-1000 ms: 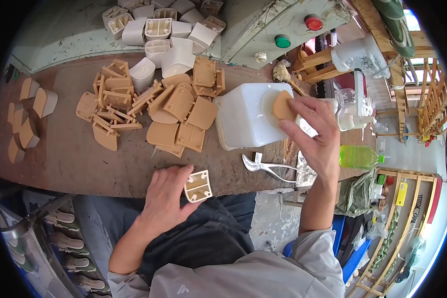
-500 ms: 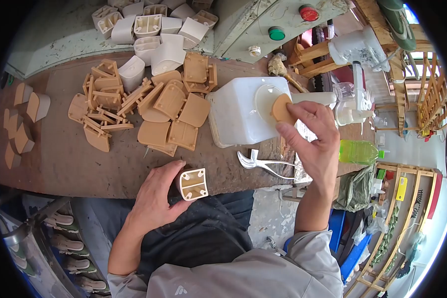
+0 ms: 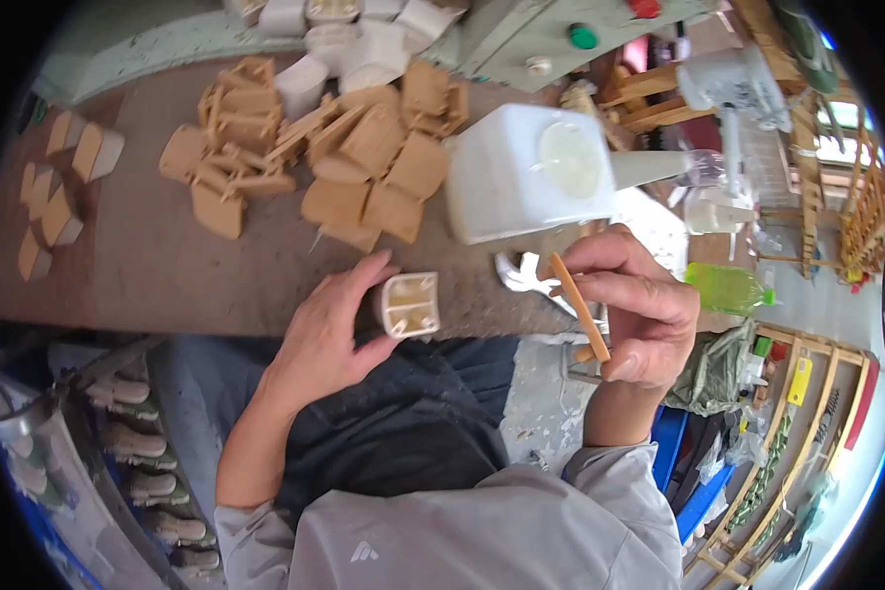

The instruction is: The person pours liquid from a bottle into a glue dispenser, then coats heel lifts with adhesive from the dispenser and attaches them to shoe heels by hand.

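My left hand (image 3: 329, 324) grips a hollow white heel-shaped block (image 3: 410, 305) at the table's front edge, its open side with inner posts facing up. Held on edge between the thumb and fingers of my right hand (image 3: 639, 305) is a thin tan plate (image 3: 581, 307), with a peg showing near its lower end. Partly behind that plate lie metal pincers (image 3: 526, 275). The white plastic container (image 3: 521, 177) stands behind them. A heap of tan plates (image 3: 364, 147) lies beyond my left hand.
White blocks (image 3: 374, 54) are piled at the back. Several tan-topped blocks (image 3: 61, 211) sit on the left of the brown table (image 3: 138, 285). A bottle of green liquid (image 3: 726, 287) is at the right, near a crumpled bag (image 3: 710, 366).
My right hand has come away from the container's round opening toward me, turning the tan plate on edge. The view has shifted; my left hand keeps its hold on the white block.
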Demonstrator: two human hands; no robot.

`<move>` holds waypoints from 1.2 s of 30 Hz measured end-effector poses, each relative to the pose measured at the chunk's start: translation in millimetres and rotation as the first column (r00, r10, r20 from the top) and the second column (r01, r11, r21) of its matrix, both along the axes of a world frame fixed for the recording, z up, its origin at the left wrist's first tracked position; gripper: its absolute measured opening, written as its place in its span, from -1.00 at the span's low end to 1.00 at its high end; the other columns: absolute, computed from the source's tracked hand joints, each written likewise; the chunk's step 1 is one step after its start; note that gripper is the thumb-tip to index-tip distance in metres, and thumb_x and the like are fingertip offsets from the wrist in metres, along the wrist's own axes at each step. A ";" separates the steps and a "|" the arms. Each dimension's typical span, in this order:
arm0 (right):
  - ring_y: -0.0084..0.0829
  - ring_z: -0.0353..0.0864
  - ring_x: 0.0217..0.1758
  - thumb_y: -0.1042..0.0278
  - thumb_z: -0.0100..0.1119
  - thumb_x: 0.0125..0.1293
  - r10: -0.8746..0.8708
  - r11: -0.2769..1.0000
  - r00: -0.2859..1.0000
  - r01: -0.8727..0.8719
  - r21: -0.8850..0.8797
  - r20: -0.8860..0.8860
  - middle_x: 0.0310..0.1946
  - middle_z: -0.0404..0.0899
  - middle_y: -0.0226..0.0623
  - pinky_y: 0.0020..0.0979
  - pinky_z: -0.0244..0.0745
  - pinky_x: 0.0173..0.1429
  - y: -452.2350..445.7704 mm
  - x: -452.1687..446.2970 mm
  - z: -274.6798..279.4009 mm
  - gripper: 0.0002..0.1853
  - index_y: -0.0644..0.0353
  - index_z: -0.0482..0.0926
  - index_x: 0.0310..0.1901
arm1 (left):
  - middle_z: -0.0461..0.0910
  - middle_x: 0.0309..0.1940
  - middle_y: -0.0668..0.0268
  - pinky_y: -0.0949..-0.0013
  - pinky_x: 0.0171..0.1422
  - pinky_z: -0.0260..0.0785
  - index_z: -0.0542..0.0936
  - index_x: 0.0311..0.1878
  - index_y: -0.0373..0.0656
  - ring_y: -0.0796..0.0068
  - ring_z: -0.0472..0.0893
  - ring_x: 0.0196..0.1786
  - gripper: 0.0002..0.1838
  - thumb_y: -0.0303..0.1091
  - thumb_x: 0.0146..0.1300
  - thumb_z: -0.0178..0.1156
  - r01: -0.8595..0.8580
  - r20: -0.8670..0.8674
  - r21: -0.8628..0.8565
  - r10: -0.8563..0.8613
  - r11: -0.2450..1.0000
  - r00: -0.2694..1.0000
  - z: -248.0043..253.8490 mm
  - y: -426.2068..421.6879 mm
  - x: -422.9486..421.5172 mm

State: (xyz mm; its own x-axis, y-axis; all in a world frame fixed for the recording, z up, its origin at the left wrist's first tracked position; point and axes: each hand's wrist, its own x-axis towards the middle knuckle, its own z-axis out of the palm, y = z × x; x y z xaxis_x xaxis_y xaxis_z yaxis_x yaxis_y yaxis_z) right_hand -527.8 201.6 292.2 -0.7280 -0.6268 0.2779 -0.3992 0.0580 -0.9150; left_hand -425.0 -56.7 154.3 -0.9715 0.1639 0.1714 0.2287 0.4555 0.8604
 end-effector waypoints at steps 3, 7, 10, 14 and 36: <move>-0.24 0.55 -0.12 0.06 0.60 -0.11 0.023 0.994 0.999 -0.019 0.107 -0.036 -0.07 0.66 -0.12 -0.25 0.41 -0.01 -9.8 14.3 -21.1 -0.39 0.30 0.75 -0.04 | 0.58 0.21 0.14 0.10 0.32 0.39 0.22 0.45 -0.16 0.01 0.55 0.23 -0.07 -0.40 -0.02 0.48 0.004 0.068 0.025 -0.006 1.000 0.998 4.3 -1.7 0.0; -0.26 0.46 -0.19 0.17 0.59 -0.07 0.148 0.909 0.927 0.010 0.417 -0.345 0.02 0.61 -0.24 -0.33 0.43 -0.10 -28.3 23.2 -50.6 -0.47 0.18 0.73 -0.02 | 0.58 0.22 0.19 0.11 0.32 0.39 0.22 0.45 -0.14 0.05 0.54 0.25 -0.08 -0.40 0.01 0.46 0.020 0.018 0.070 -0.021 0.997 1.000 -0.6 -2.4 0.2; -0.27 0.46 -0.18 0.16 0.58 -0.06 0.164 0.893 0.884 0.056 0.447 -0.438 0.02 0.61 -0.24 -0.31 0.45 -0.08 -36.2 24.5 -65.0 -0.47 0.19 0.72 -0.01 | 0.57 0.22 0.20 0.12 0.33 0.39 0.22 0.45 -0.14 0.07 0.54 0.25 -0.08 -0.41 0.01 0.47 0.017 0.010 0.079 -0.018 0.997 1.000 -1.3 -1.7 0.2; -0.24 0.48 -0.13 0.19 0.55 -0.04 0.215 0.876 0.856 0.044 0.480 -0.470 0.04 0.59 -0.27 -0.27 0.47 -0.06 -41.9 23.9 -68.8 -0.50 0.16 0.71 -0.02 | 0.57 0.17 0.14 0.10 0.26 0.40 0.16 0.49 -0.14 0.05 0.57 0.15 -0.02 -0.45 -0.01 0.46 0.025 -0.063 0.075 -0.020 0.997 0.998 -3.0 -1.2 -0.4; 0.01 0.43 0.26 -0.02 0.56 -0.08 0.007 0.451 0.802 0.531 0.718 -0.598 0.29 0.40 0.00 -0.13 0.34 0.34 57.8 47.4 -83.6 -0.04 0.14 0.39 0.39 | 0.58 0.18 0.08 0.14 0.29 0.42 0.45 0.30 -0.19 0.05 0.56 0.24 -0.37 -0.30 0.17 0.42 -0.017 -0.178 -0.059 0.006 0.998 0.984 9.2 5.2 3.7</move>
State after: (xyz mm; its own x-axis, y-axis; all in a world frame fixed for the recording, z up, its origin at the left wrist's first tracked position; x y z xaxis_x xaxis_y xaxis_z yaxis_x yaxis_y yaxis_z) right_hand -480.4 259.4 208.6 -0.8403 -0.5354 0.0847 -0.5401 0.8403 -0.0469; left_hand -421.3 -51.4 163.5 -0.9283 0.1680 0.3316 0.3698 0.5082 0.7778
